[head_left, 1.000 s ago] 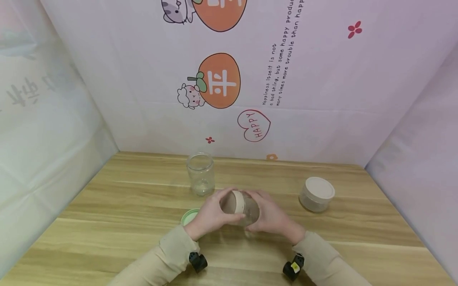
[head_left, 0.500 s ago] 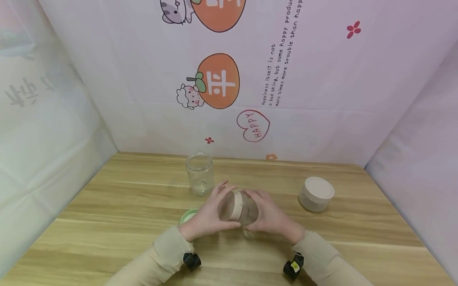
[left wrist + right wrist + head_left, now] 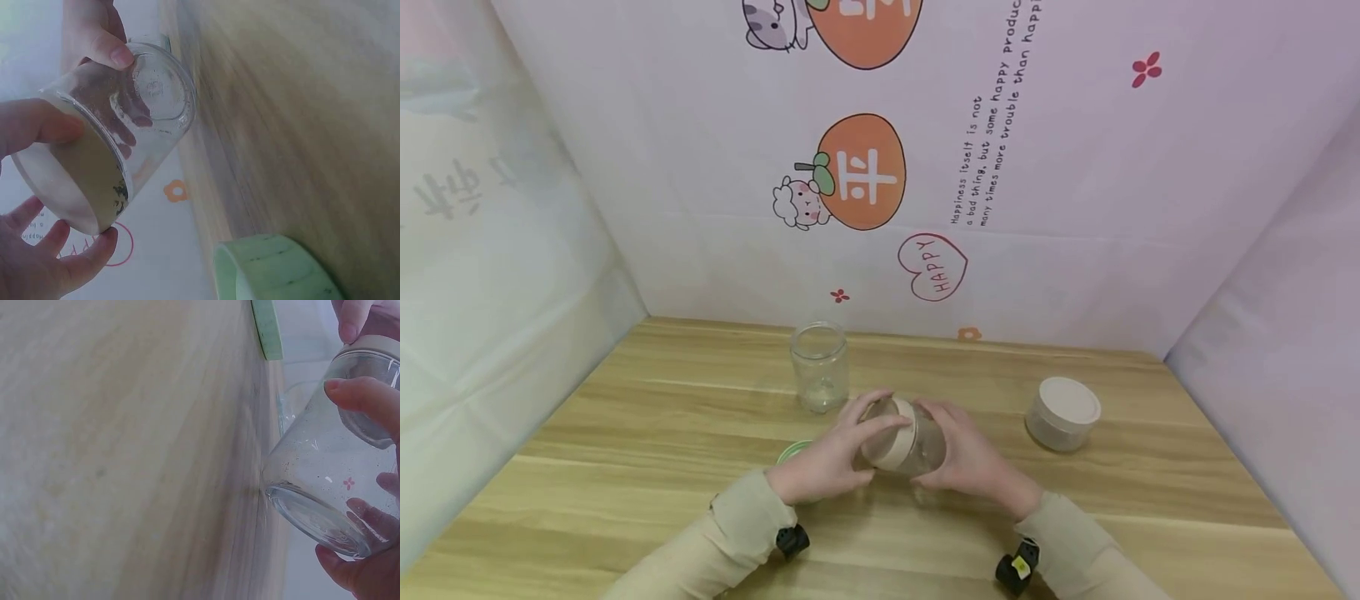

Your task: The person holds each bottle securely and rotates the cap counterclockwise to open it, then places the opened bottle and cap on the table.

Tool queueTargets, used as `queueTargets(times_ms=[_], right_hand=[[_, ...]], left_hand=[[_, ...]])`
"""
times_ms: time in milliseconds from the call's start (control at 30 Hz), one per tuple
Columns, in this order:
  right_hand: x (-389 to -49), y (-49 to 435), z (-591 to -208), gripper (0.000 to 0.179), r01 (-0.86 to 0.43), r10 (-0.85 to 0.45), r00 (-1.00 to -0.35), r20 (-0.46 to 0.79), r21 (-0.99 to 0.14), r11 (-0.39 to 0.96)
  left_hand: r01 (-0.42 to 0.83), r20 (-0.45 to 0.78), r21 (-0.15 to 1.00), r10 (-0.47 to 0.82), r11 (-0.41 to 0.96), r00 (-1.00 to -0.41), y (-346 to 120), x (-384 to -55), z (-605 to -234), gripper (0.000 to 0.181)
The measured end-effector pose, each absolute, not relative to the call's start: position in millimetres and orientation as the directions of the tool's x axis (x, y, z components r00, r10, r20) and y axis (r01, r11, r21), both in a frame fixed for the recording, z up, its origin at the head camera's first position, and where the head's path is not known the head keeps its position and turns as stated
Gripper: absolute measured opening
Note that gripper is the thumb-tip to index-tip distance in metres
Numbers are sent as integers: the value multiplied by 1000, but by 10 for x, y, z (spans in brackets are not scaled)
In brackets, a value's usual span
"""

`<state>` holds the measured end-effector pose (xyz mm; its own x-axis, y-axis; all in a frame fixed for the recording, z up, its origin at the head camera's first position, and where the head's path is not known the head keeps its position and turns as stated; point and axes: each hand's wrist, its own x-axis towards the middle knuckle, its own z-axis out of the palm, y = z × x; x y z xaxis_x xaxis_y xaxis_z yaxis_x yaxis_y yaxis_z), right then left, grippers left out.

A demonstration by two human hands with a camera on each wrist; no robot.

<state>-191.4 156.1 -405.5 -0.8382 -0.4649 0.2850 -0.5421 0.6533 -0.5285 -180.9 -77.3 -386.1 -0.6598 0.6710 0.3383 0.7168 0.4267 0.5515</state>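
"What does the left hand (image 3: pixel 827 457) have in its grip?"

"The cream lid (image 3: pixel 97 169) on the held jar (image 3: pixel 931 442). Its fingertips touch the rim at different sides."

"And the right hand (image 3: pixel 973 460)?"

"Its grip is curled round the clear body of that jar, towards the base. In the left wrist view you can see its fingers through the wall."

"Is the jar upright?"

"No, tilted well over between the two hands, lid end towards the left hand and base towards the right. The lid sits at the mouth; how tightly, I can't tell. Nor can I tell whether the base touches the worktop (image 3: pixel 647 475)."

"What's close by?"

"A green lid (image 3: pixel 278 269) on the worktop, just beside the left wrist, which covers part of it in the head view. Past the left hand, a tall clear jar (image 3: pixel 820 375) stands upright."

"Anything over to the right?"

"A low tub (image 3: pixel 1054 431) with a white lid (image 3: pixel 1070 400), upright, well apart from the right hand."

"And around all that?"

"Beige sleeves (image 3: pixel 696 542) with a small black device (image 3: pixel 792 542) at each wrist. Behind the worktop hangs a pale cloth (image 3: pixel 1075 267) printed with orange shapes, lettering and a red heart reading HAPPY."
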Motion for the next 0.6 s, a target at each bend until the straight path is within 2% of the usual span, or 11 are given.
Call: queueTargets(times_ms=[600], right_hand=[[-1919,1612,-4077,100,-530,-461,-844,273,-555,641]], left_hand=[[755,404,493,655,433,-639,-717,-1879,-3791,74]])
